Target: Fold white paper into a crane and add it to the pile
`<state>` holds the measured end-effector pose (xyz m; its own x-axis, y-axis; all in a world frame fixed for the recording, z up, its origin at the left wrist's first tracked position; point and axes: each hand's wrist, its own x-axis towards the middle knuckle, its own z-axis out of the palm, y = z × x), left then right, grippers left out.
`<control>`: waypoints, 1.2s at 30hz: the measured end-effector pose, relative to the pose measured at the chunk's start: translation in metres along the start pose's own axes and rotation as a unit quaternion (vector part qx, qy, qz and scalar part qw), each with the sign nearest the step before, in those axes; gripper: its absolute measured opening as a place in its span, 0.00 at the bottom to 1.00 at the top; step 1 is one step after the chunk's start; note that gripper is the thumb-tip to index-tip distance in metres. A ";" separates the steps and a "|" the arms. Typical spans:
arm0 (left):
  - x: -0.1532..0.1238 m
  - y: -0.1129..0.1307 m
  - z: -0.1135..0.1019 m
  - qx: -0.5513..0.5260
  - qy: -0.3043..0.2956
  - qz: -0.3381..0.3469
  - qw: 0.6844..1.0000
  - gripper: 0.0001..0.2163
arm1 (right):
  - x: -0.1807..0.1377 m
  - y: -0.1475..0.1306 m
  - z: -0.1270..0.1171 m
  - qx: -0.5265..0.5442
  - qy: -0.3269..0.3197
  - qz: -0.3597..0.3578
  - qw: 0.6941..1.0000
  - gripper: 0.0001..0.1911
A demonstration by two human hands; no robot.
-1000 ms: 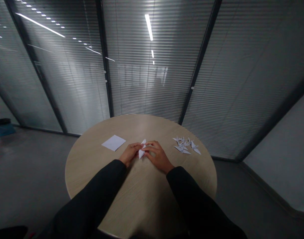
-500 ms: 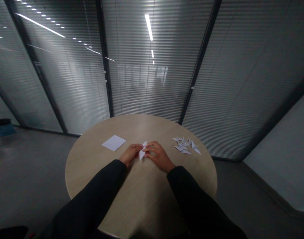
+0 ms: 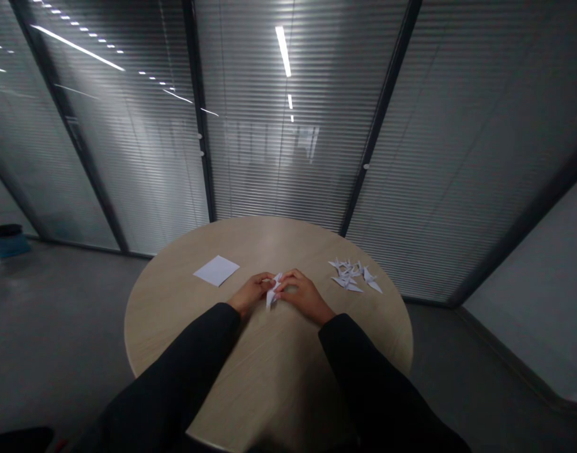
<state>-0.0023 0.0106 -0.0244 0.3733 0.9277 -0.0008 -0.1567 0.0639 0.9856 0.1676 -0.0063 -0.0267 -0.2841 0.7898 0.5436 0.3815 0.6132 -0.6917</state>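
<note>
A small folded white paper piece (image 3: pixel 272 290) is pinched between both my hands at the middle of a round wooden table (image 3: pixel 269 377). My left hand (image 3: pixel 250 293) grips its left side with closed fingers. My right hand (image 3: pixel 303 294) holds its right side, thumb and fingers pressed on the paper. Both arms wear dark sleeves.
A flat white paper square (image 3: pixel 216 270) lies on the table to the left of my hands. Several folded white paper cranes (image 3: pixel 353 275) sit in a heap to the right. Glass walls with blinds stand behind the table.
The folded paper has tilted and sunk a little lower between my hands, which have closed in slightly. The sheet and the heap have not moved.
</note>
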 end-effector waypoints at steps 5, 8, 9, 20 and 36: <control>-0.002 0.005 0.000 -0.004 0.024 0.001 1.000 0.12 | 0.002 0.001 -0.002 0.022 0.007 0.019 1.000 0.05; -0.004 0.011 0.000 -0.043 0.047 -0.004 0.998 0.11 | 0.003 0.002 -0.001 0.033 0.040 0.027 0.998 0.06; -0.005 0.013 0.001 -0.057 0.050 -0.005 0.997 0.11 | 0.003 0.002 0.001 0.045 0.050 0.033 0.997 0.06; 0.000 0.003 0.000 -0.069 0.034 -0.005 0.997 0.14 | -0.001 -0.002 0.016 0.239 0.079 0.164 0.954 0.14; -0.008 0.011 0.012 -0.011 0.016 0.092 0.996 0.20 | 0.003 0.000 0.013 0.224 0.123 0.151 0.955 0.12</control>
<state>0.0041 -0.0003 -0.0111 0.3070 0.9359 0.1727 -0.2391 -0.0998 0.9659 0.1554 -0.0038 -0.0306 0.0154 0.9389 0.3438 -0.0166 0.3440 -0.9388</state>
